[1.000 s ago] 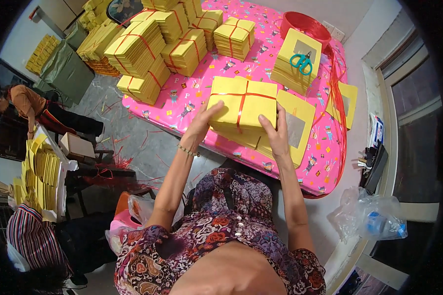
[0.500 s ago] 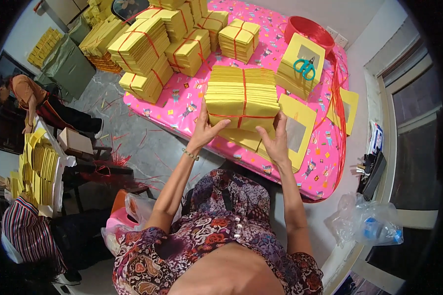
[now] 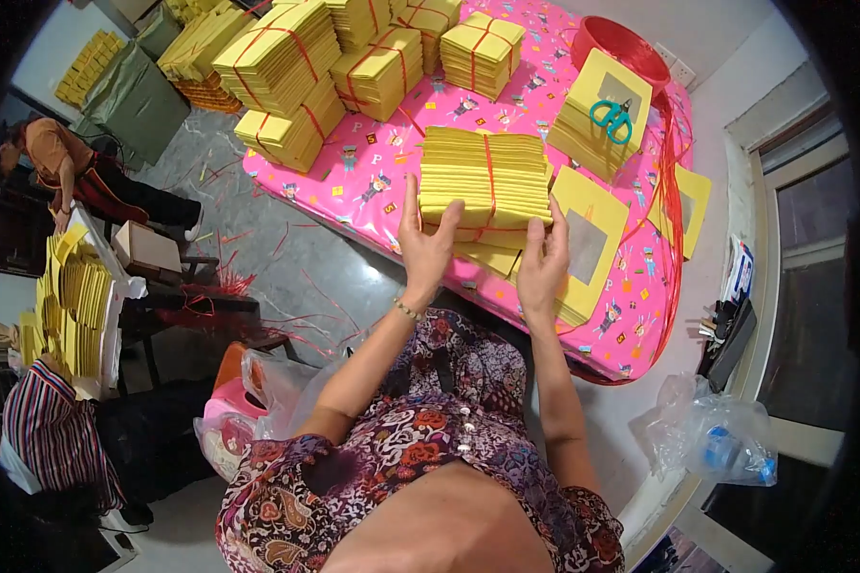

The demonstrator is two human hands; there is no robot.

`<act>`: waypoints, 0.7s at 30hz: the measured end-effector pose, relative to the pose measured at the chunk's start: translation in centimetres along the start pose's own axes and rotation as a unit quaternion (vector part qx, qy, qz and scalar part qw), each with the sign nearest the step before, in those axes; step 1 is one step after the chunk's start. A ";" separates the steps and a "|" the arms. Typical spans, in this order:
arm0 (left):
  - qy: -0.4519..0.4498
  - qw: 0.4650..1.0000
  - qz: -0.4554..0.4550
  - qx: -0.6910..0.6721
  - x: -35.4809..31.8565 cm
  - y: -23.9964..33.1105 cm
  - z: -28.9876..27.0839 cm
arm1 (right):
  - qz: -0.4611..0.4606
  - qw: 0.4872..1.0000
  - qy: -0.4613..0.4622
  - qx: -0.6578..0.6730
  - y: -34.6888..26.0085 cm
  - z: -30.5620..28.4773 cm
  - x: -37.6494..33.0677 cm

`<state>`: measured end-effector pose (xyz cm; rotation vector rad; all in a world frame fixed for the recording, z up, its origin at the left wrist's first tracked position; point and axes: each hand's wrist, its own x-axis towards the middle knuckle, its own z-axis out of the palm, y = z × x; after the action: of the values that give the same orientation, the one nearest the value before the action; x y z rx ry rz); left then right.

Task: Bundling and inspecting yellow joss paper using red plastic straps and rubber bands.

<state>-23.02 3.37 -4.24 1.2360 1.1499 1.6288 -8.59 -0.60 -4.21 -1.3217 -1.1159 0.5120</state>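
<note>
Yellow paper bundle [image 3: 484, 181], tied with red string, is lifted above the pink counter [image 3: 373, 186], gripped between both hands: left hand [image 3: 427, 246] and right hand [image 3: 545, 265] at its near edge. One pair of scissors [image 3: 613, 118] lies on a farther stack.

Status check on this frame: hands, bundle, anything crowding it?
Left hand and right hand both grip the tied yellow paper bundle, tilted up on edge. Loose yellow sheets lie right beside it on the pink table.
</note>
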 end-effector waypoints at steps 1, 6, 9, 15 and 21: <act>0.003 0.999 -0.036 -0.026 0.3 -0.1 0.3 | -0.027 0.997 0.020 -0.065 -0.3 0.3 -0.1; 0.009 0.998 -0.066 -0.012 0.4 0.4 0.5 | 0.002 0.991 0.035 -0.130 -0.9 0.1 -0.3; 0.024 0.998 -0.055 0.007 -0.1 -0.2 0.7 | 0.028 0.995 0.038 -0.093 -0.8 0.1 -0.5; 0.005 0.997 -0.073 -0.033 0.1 -0.2 0.4 | 0.020 0.993 0.019 -0.114 -0.8 -0.3 -0.3; 0.008 0.996 -0.081 -0.034 0.2 0.5 0.6 | 0.028 0.999 0.036 -0.019 0.9 -0.1 2.4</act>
<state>-22.51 3.51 -3.63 1.0609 1.1636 1.5454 -7.27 1.58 -4.20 -1.3973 -1.0373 0.4825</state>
